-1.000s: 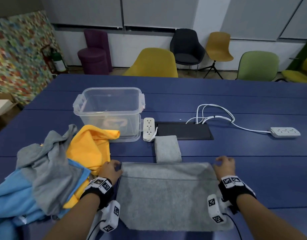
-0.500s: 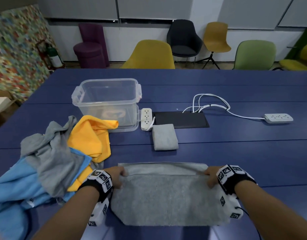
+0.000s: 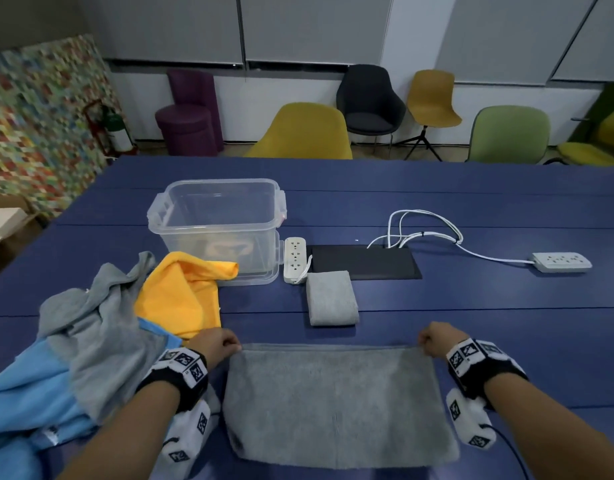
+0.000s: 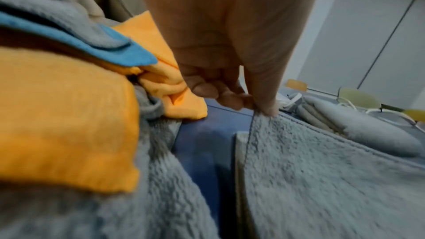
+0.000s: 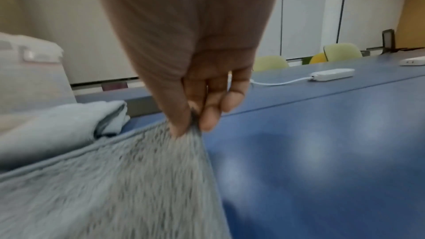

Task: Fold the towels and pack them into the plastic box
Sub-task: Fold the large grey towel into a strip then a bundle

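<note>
Five towels (image 3: 333,403) (one folded), one plastic box (image 3: 215,220), two power strips (image 3: 294,259).

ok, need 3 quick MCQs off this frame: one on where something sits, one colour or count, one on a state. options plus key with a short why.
1. Where does the small folded grey towel lie?
A. inside the plastic box
B. on the table just in front of the black panel, right of the box
C. on top of the pile at the left

2. How many white power strips lie on the table?
A. one
B. two
C. four

3. What are the hands doing with the large grey towel?
A. each pinches a far corner
B. both press flat on its middle
C. only one touches it

Key: B, it lies by the black panel, outside the plastic box; B, one strip beside the box, another far right; A, left hand and right hand both pinch corners.
</note>
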